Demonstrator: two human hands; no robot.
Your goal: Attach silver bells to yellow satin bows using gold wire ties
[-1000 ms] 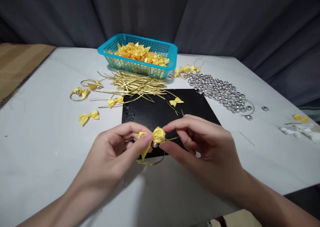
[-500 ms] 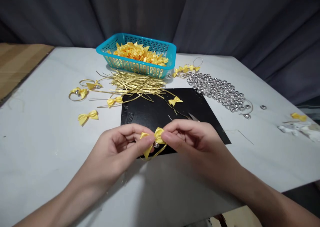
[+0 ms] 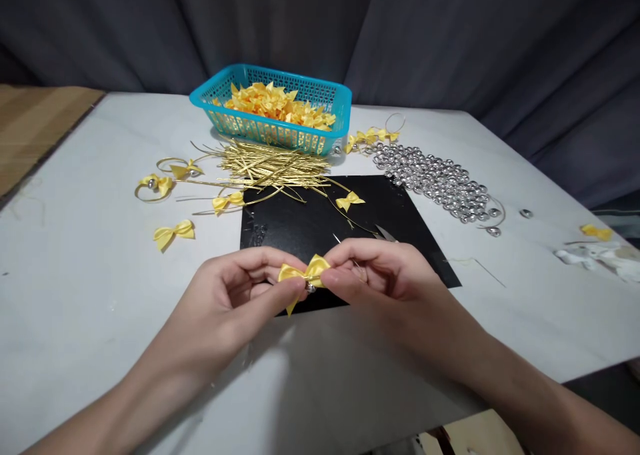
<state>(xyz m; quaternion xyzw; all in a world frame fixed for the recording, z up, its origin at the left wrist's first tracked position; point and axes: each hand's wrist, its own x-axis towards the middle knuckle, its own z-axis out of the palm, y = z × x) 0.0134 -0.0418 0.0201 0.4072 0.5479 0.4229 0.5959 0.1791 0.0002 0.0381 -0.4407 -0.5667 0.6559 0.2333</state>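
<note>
Between my two hands is a yellow ribbon bow [image 3: 317,267], held over the near edge of a black mat [image 3: 300,225]. A small silver bell-like bead [image 3: 311,287] hangs under the bow's middle, partly hidden by my thumbs. My left hand [image 3: 250,285] pinches the bow's left side between thumb and fingers. My right hand [image 3: 380,275] is closed at its right side, thumb against the bow's middle. Gold cord shows at the bow's centre. Scissors [image 3: 385,233] lie on the mat behind my right hand, mostly covered by it.
A teal basket [image 3: 200,101] full of yellow bows stands at the back. In front of it lies a pile of gold cords [image 3: 275,165]. Silver beads [image 3: 435,178] are heaped on the right. Loose bows [image 3: 174,233] lie at left, and a thin bent wire [image 3: 490,273] at right.
The gold cord that looped below the bow is no longer visible there. The bow has turned slightly and its loops face me more. Both hands keep their hold.
</note>
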